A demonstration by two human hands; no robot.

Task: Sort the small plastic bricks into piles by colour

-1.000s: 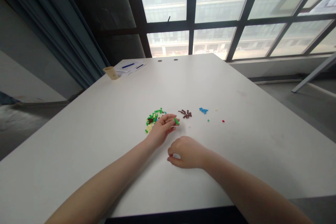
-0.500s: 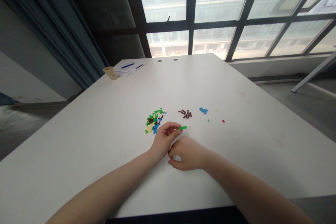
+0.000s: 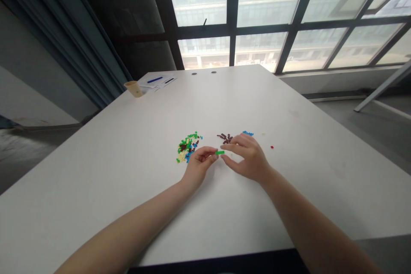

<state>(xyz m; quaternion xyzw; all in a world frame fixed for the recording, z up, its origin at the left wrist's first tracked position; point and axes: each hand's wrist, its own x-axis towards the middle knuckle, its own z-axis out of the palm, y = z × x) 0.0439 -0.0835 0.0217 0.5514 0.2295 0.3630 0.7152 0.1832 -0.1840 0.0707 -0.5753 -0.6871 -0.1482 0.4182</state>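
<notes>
Between the thumb and fingertips of my left hand (image 3: 202, 162) is a small green building brick (image 3: 220, 152). My right hand (image 3: 247, 156) is just right of it, thumb and fingers apart around the brick's free end; I see no clear contact. A mixed pile of small bricks (image 3: 186, 145) in green, yellow, blue and brown lies beyond my left hand. Behind the hands is a group of brown bricks (image 3: 224, 138), partly covered by my right fingers. Blue bricks (image 3: 248, 133) show just past my right hand, partly hidden.
A single red brick (image 3: 272, 147) and a pale yellow piece (image 3: 263, 133) lie to the right on the white table (image 3: 224, 102). At the far left corner stand a paper cup (image 3: 133, 89) and papers with a blue pen (image 3: 154, 80).
My right hand has risen from below my left wrist to the right end of the green brick, and its fingers have spread. My left hand, still holding the brick, has shifted slightly left.
</notes>
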